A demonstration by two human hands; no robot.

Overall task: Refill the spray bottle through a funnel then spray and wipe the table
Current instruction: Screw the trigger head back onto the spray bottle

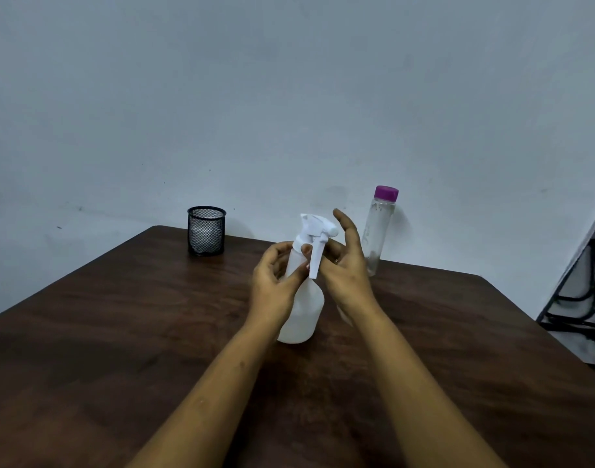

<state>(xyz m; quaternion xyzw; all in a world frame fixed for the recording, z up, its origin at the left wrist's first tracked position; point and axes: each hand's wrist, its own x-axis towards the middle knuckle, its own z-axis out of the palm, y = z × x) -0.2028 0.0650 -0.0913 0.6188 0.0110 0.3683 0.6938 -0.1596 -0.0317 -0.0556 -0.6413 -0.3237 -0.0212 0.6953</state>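
Observation:
A white translucent spray bottle [304,309] with a white trigger head stands upright on the dark wooden table [120,332]. My left hand [275,282] grips the bottle's neck, thumb and fingers curled round it just below the head. My right hand [346,268] is beside the trigger on the right, fingers mostly straight and spread, its inner fingers touching the trigger head. A clear bottle with a purple cap [378,231] stands behind my right hand near the table's far edge. No funnel or cloth is visible.
A black mesh cup [206,230] stands at the table's far left edge, close to the grey wall. A metal frame with black cables [579,298] leans beyond the table's right side.

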